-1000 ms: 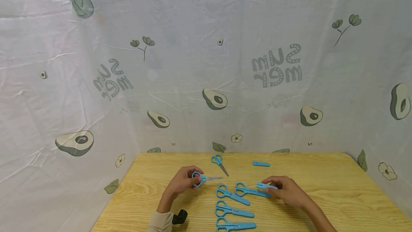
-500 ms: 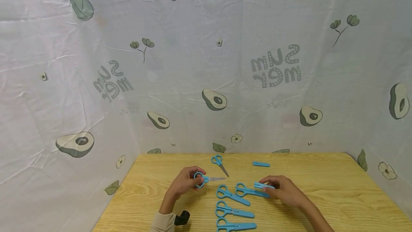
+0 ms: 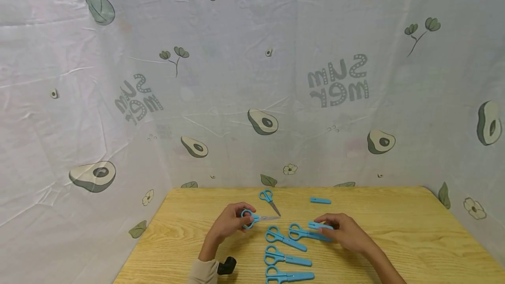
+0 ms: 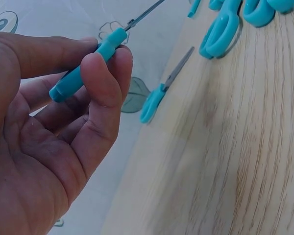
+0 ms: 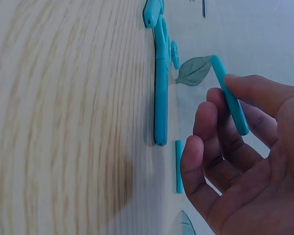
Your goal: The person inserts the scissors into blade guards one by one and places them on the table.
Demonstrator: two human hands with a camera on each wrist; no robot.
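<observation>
My left hand (image 3: 230, 221) pinches a pair of blue-handled scissors (image 3: 255, 218) by the finger loops, its bare metal blades pointing right. In the left wrist view the thumb and fingers close on the blue handle (image 4: 88, 66). My right hand (image 3: 347, 231) holds a blue blade cover (image 3: 318, 225) between thumb and fingertips, raised over the table. The slotted end of this cover faces left, towards the blade tips, with a gap between them. Just below the right hand lie covered scissors (image 3: 301, 233), partly overlapped by its fingers in the head view.
Several more covered scissors (image 3: 289, 259) lie in a column on the wooden table (image 3: 177, 249), handles to the left. Uncovered scissors (image 3: 269, 200) and a loose blade cover (image 3: 320, 200) lie near the back edge. A printed curtain (image 3: 236, 78) hangs behind.
My left hand has moved slightly right with the scissors. The right hand has moved slightly left with the blade cover, so the gap between them has narrowed.
</observation>
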